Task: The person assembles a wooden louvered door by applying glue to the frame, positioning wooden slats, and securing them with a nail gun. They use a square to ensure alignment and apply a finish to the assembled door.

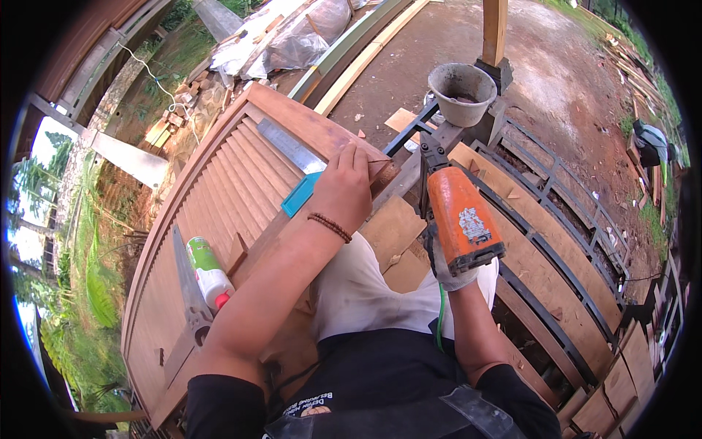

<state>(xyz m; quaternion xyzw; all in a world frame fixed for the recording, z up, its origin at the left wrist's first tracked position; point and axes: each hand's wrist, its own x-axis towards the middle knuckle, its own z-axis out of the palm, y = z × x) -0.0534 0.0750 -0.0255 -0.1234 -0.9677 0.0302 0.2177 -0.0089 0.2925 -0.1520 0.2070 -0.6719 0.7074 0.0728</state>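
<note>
My left hand (345, 181), with a beaded bracelet on the wrist, is closed on the corner of a louvered wooden panel (292, 110). A small dark triangular wood piece (379, 166) shows beside its fingers. Gloved, my right hand (444, 260) grips an orange nail gun (462, 212), whose dark nose points away from me; a green hose (440, 318) hangs beneath it. Next to my left hand, a try square with a teal handle (300, 194) and metal blade lies on the slats. A handsaw (189, 289) and a green-and-white glue bottle (208, 269) with a red cap lie nearer my left forearm.
A grey bucket (462, 94) stands beyond the nail gun by a wooden post (494, 33). To the right are black metal frames (563, 194) and long boards (545, 267). Plastic sheeting (300, 45) and timber lie on the ground at the far side.
</note>
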